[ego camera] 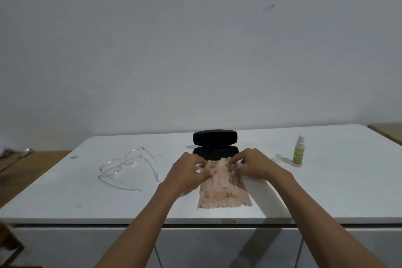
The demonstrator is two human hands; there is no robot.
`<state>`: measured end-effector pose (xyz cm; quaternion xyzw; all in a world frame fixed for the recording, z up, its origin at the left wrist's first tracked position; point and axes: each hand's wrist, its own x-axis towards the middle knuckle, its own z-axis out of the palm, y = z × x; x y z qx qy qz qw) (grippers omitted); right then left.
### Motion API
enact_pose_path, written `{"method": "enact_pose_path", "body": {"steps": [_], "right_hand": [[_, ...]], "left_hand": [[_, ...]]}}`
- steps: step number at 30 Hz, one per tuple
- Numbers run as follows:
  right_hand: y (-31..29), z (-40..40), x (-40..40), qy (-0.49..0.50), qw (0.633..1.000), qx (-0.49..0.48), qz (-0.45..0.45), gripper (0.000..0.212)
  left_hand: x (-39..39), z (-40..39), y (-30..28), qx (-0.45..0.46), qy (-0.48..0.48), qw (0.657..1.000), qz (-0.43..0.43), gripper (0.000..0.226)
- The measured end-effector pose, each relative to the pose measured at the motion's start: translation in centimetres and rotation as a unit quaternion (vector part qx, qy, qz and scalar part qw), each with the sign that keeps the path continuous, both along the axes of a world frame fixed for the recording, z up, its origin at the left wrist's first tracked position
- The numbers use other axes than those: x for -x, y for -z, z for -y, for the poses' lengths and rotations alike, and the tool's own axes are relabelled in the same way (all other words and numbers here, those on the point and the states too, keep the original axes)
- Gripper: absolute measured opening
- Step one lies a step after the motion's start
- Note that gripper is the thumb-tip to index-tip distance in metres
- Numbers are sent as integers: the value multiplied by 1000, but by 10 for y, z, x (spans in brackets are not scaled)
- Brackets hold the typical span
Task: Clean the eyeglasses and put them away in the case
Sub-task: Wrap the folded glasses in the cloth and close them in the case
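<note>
A pink patterned cleaning cloth (224, 193) lies on the white table (87, 198) in front of me. My left hand (187, 172) and my right hand (252, 165) both pinch its bunched far edge, which is lifted slightly. Just behind the cloth stands the black eyeglass case (215, 143), its lid open and upright. Clear-framed eyeglasses (128, 167) rest on the table to the left, temples unfolded, apart from both hands.
A small spray bottle (298, 152) with a green label stands at the right, with its clear cap (278, 156) lying beside it. The table's front edge runs just below the cloth. A wall rises directly behind the table.
</note>
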<state>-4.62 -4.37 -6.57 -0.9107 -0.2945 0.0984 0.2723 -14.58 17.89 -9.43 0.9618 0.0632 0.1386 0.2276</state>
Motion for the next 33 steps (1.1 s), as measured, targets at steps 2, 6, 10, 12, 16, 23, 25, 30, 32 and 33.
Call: {"method": "enact_pose_path", "body": {"steps": [2, 6, 10, 12, 16, 23, 25, 30, 32, 33], "right_hand": [[0, 3, 2, -21, 999, 42, -11, 45], [0, 5, 5, -44, 994, 104, -11, 66], [-9, 4, 8, -46, 988, 148, -11, 72], [-14, -2, 12, -44, 991, 129, 8, 63], [-18, -38, 19, -72, 994, 34, 74, 26], [-17, -136, 45, -164, 982, -21, 88, 34], [-15, -156, 46, -183, 979, -18, 88, 36], [-8, -193, 46, -213, 972, -17, 94, 46], [-3, -203, 47, -219, 970, -27, 97, 47], [0, -207, 48, -217, 970, -33, 103, 46]], "left_hand": [[5, -2, -4, -31, 19, 999, -21, 56], [19, 1, -5, -101, 50, 992, -55, 66], [28, 4, -2, -111, 57, 992, -36, 64], [33, 2, -5, -100, 58, 993, -8, 61], [46, -22, -21, -109, 25, 992, 51, 57], [106, -104, -23, -90, -101, 976, 170, 36], [125, -123, -19, -96, -125, 969, 191, 39], [151, -147, -13, -123, -151, 966, 169, 37], [156, -152, -9, -150, -153, 964, 160, 32], [157, -155, -6, -169, -153, 961, 158, 31]]}}
